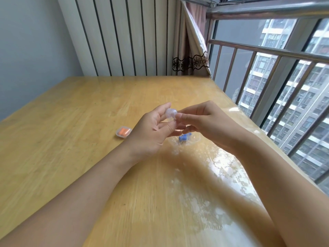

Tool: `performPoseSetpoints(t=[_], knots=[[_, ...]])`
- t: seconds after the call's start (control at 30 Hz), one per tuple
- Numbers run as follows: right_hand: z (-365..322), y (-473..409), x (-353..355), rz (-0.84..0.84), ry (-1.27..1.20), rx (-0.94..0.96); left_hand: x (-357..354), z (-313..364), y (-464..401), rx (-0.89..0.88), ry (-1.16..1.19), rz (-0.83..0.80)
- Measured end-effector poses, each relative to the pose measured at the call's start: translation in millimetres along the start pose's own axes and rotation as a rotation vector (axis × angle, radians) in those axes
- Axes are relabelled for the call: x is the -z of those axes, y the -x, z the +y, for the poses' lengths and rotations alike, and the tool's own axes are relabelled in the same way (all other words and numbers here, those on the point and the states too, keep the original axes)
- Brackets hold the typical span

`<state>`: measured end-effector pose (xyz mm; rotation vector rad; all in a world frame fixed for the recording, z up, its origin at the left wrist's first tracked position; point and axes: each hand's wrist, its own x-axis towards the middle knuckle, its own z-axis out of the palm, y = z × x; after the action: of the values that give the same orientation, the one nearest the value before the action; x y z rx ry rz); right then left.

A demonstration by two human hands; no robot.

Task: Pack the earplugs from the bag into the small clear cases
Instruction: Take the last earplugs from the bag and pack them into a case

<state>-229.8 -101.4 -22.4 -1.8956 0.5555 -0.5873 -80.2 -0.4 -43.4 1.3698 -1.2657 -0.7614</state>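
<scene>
My left hand (153, 129) and right hand (204, 120) pinched a clear case (171, 114) above the bag (185, 139) with blue earplugs (184, 138).

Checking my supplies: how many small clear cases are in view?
2: one case with orange earplugs sits on the table; the other case is held by both hands. Others may be hidden.
</scene>
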Motion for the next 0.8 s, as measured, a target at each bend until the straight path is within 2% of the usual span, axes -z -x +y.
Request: performPoseSetpoints(t=[0.1,0.3,0.43,0.53,0.7,0.8], knots=[[-2,2,-1,0.012,0.072,0.034,0,-3,1,-0.032,-0.090,0.008],[0,3,-8,0.073,0.381,0.195,-2,-6,3,-0.065,-0.169,0.028],[3,2,-11,0.095,0.469,0.203,0,-7,2,-0.068,-0.200,-0.001],[4,1,-8,0.067,0.381,0.186,2,-8,1,-0.080,-0.182,0.002],[1,-1,-3,0.067,0.027,0.161,0,-6,2,-0.162,-0.156,0.020],[1,-2,-7,0.097,0.033,0.227,1,-6,1,-0.072,-0.014,0.020]])
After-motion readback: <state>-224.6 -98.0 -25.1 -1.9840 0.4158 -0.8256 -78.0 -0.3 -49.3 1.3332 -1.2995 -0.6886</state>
